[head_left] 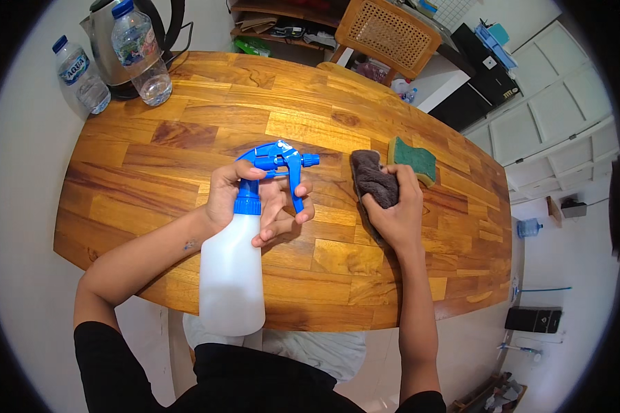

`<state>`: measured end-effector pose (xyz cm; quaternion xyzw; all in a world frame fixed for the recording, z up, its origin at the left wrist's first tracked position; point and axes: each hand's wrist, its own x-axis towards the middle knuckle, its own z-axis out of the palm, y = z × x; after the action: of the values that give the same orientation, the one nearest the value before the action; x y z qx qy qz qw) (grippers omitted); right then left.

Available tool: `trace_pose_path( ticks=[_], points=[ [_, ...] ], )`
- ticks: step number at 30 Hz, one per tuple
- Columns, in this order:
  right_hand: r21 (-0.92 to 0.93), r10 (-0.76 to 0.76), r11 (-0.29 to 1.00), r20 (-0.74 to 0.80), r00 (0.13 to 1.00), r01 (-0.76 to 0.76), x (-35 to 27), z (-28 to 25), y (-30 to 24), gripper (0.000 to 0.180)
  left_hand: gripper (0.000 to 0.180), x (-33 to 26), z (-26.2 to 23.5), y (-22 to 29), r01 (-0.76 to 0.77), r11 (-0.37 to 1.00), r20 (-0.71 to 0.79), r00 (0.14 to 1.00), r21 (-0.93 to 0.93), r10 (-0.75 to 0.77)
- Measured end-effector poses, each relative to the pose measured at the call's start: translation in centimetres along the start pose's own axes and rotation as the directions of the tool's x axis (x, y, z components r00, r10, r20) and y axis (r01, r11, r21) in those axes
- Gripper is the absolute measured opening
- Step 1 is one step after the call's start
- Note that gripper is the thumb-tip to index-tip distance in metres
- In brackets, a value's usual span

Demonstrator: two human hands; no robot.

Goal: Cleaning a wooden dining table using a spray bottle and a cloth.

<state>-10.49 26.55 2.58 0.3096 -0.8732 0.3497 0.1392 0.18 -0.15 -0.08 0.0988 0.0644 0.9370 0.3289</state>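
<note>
Head view: a person in a black short-sleeved top grips a white, translucent plastic spray bottle [232, 282] with a bright blue trigger head [275, 157] in the left hand [222, 196], above the near side of a glossy wooden worktop [341, 258] patterned in honey and dark-brown blocks. The bottle's smooth body widens below a sloping shoulder to a rounded base, its lower part faintly greyer; whether that is liquid cannot be told. A ribbed blue collar rings the neck, and the nozzle points to the right. The thumb lies against the back of the head while fingertips rest at the curved trigger. The right hand [405, 206] clutches a bunched, dark-brown plush cloth [377, 180] over the worktop, right of the bottle, its folds bulging between thumb and fingers. Just beyond that hand sits a yellow sponge with a green scouring face [415, 160]. Two clear, blue-capped plastic water bottles [141, 62] stand beside a metallic kettle with a black handle [107, 48] at the far left corner.
</note>
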Motion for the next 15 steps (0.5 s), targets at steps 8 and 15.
trace_pose_path(
  ticks=[8, 15],
  points=[
    [0.163, -0.297, 0.951, 0.252, 0.921, 0.263, -1.7, 1.3, -4.5, 0.04, 0.054, 0.1, 0.4, 0.0, -0.013, 0.998, -0.022, 1.0, 0.059, 0.014],
    [0.01, 0.03, 0.999, 0.005, 1.0, -0.03, 0.0, 0.1, -0.3, 0.042, 0.056, 0.1, -0.3, 0.0, -0.019, 0.999, 0.009, 1.0, 0.034, 0.018]
  ],
)
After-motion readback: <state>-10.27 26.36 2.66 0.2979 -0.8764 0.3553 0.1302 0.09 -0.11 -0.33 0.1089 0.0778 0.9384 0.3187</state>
